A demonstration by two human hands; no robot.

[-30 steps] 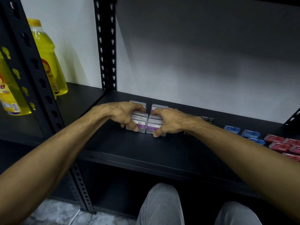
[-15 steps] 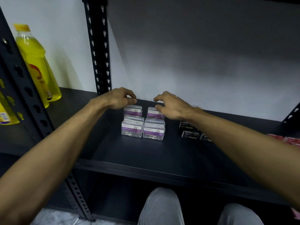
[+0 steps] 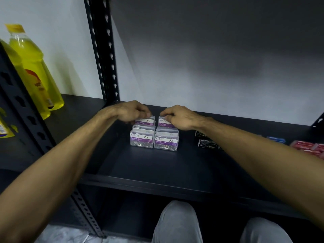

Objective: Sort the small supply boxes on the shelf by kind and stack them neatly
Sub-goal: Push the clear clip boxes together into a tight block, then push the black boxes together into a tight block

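Observation:
Clear paper clip boxes with purple labels stand in a two-by-two block on the black shelf (image 3: pixel 157 172). The front pair, the left front box (image 3: pixel 141 140) and the right front box (image 3: pixel 166 142), stand free and side by side. My left hand (image 3: pixel 130 111) has its fingers curled over the top of the rear left box (image 3: pixel 146 121). My right hand (image 3: pixel 179 116) grips the top of the rear right box (image 3: pixel 164 123) in the same way. Both rear boxes are partly hidden by my fingers.
Black staples boxes (image 3: pixel 206 143) lie right of the block, then blue boxes (image 3: pixel 276 139) and red boxes (image 3: pixel 308 146), partly behind my right forearm. Yellow bottles (image 3: pixel 35 67) stand on the neighbouring shelf at left, beyond a perforated upright (image 3: pixel 103 50). My knees show below.
Both hands left the front pair of paper clip boxes, rose, then came down onto the rear pair. The view shifted slightly left and up.

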